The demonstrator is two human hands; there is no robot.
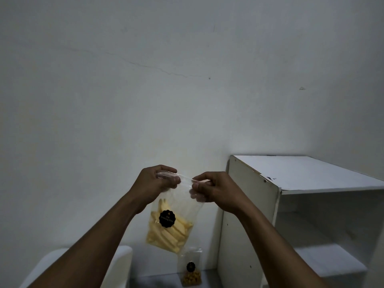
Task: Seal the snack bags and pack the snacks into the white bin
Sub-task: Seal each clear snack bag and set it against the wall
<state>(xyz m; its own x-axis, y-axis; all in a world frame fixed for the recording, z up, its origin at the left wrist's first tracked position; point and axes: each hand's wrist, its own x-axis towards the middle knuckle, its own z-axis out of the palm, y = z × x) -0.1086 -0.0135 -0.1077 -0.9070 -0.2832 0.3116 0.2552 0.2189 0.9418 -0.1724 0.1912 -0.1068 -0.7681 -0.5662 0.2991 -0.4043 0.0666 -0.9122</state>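
A clear snack bag (170, 222) is held up in front of the wall (145, 90), to the left of the white shelf unit (252, 204) and about level with its upper half. The bag's top strip is pinched at its left end by the left hand (160, 181), thumb and fingers curled round the plastic. Further along, nearer the shelf unit, the strip is pinched between the thumb and bent fingers of the right hand (214, 189). Whether the strip is fully closed cannot be told. The bag hangs slightly tilted below the hands. It is part filled with pale yellow sticks, and a round black label (167, 218) is stuck on its front.

A second, smaller bag (191, 269) is seen upright just left of the shelf unit's foot, below the held bag. It has small round yellow snacks at its bottom and a black label of the same kind.

Well to the left of the shelf unit, at the lower edge, part of the white bin (121, 265) is seen behind the left forearm. A thin crack runs across the wall above.
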